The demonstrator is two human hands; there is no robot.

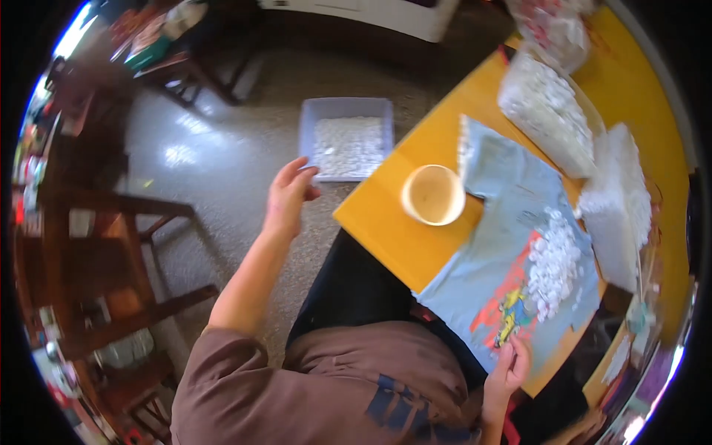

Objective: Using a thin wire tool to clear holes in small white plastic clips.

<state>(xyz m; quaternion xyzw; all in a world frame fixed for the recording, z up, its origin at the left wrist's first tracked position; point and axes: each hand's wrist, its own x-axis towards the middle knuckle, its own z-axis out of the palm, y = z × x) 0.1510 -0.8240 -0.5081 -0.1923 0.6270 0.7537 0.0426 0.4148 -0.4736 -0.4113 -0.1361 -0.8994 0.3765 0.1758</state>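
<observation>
My left hand point(291, 194) reaches out over the floor beside a pale lilac plastic bin point(305, 133). Its fingers point toward the bin and are apart, with nothing seen in them. Many small white pieces point(348, 144) cover the bin's bottom. On the yellow table point(371, 215) a light blue T-shirt point(512, 170) with a coloured print lies spread out, and a pile of white pieces point(552, 263) rests on it. My right hand point(510, 367) is at the shirt's near edge, thumb and fingertips pinched together; what they hold is too small to make out.
A cream bowl point(433, 196) stands on the table left of the shirt. Two clear bags of white pieces point(549, 111) point(615, 204) lie along its far right side. Wooden chair frames point(111, 204) stand at left, and a stool point(193, 74) farther back.
</observation>
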